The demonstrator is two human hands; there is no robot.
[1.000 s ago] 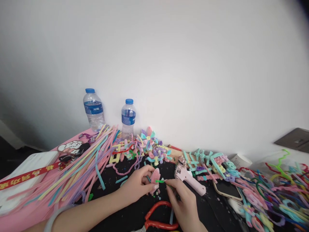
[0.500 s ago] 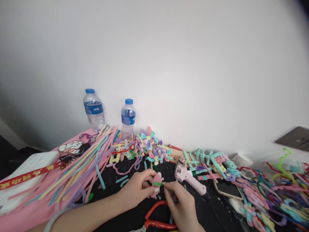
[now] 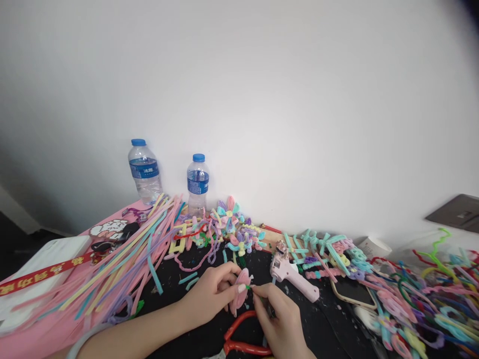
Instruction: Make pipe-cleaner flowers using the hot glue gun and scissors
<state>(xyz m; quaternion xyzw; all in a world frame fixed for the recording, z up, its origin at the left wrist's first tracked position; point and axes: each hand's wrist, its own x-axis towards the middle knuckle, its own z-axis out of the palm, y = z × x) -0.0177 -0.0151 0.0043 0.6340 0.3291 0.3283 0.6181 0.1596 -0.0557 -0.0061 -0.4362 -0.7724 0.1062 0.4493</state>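
Observation:
Between the fingers and thumb of my left hand (image 3: 213, 291) is a pink fuzzy pipe-cleaner piece (image 3: 241, 291), looped like petals. My right hand (image 3: 279, 311) pinches a short green pipe cleaner (image 3: 249, 287) against the pink piece's right side; most of the green is hidden by the fingertips. Just below both hands lie red-handled pliers or cutters (image 3: 239, 334), their jaws cut off by the frame's lower edge. A pale pink glue gun (image 3: 294, 279) rests to the right of my right hand.
Two water bottles (image 3: 144, 172) stand by the wall. Long pipe cleaners (image 3: 127, 254) spread over the left side. Finished pipe-cleaner flowers (image 3: 230, 217) sit behind my hands. A phone (image 3: 354, 289), a paper cup (image 3: 374, 247) and a tangled heap of pipe cleaners (image 3: 430, 299) lie right.
The pink piece has turned in my left hand and shows its side more. My left thumb has moved up against the green pipe cleaner, and less of the green shows.

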